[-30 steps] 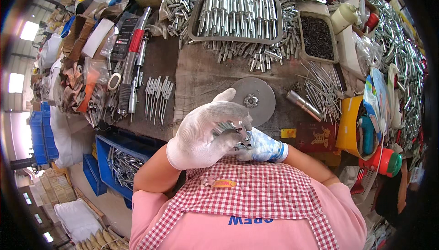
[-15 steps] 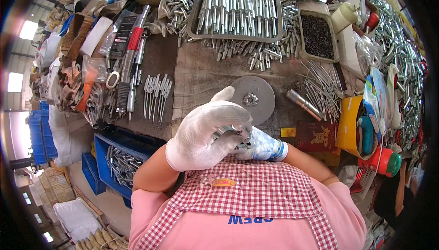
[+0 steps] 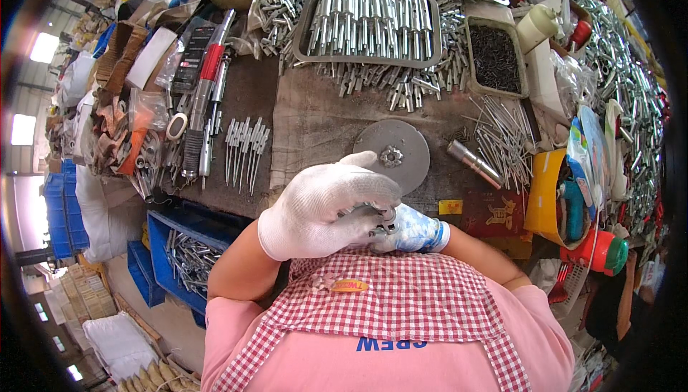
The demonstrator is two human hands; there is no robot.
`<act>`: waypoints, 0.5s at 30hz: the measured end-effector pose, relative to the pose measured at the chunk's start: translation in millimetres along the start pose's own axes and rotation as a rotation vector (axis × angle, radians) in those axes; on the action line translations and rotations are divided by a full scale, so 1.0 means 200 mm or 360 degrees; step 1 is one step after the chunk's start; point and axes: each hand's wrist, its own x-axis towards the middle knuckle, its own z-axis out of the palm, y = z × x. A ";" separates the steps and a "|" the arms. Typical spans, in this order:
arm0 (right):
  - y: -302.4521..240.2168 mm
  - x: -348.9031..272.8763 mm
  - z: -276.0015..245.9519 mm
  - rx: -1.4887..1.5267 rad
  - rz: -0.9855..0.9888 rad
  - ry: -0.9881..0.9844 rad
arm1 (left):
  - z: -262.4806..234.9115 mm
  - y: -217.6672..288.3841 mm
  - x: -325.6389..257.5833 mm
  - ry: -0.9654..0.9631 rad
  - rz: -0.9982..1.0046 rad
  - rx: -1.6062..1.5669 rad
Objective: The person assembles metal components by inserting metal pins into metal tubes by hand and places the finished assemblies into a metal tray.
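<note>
Workbench (image 3: 315,127), small silvery metal part (image 3: 378,221)

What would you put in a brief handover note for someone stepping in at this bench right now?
Left hand: white glove, closed over a small metal part held close to the chest.
Right hand: blue-patterned glove, gripping the same part from the other side.
Round metal disc lies just ahead on the bench; tray of metal tubes beyond it.
Done and left: cannot tell; the part is mostly hidden.
</note>
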 end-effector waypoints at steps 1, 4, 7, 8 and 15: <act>0.02 0.00 0.00 0.0065 -0.0011 -0.0034 | -0.01 0.00 0.02 0.0001 0.0014 0.0000; 0.02 0.02 0.00 0.0155 -0.0063 -0.0055 | -0.08 0.01 0.06 -0.0554 0.0348 0.0600; -0.04 -0.01 0.02 0.0292 -0.0068 0.0111 | 0.02 0.02 -0.01 0.0745 0.0210 0.0286; -0.04 -0.02 0.03 0.0314 -0.0103 0.0194 | -0.03 -0.01 -0.03 0.0885 0.0326 0.0093; -0.03 -0.06 0.04 -0.0400 -0.0310 0.0843 | 0.19 -0.13 -0.17 0.0479 0.0262 -0.0004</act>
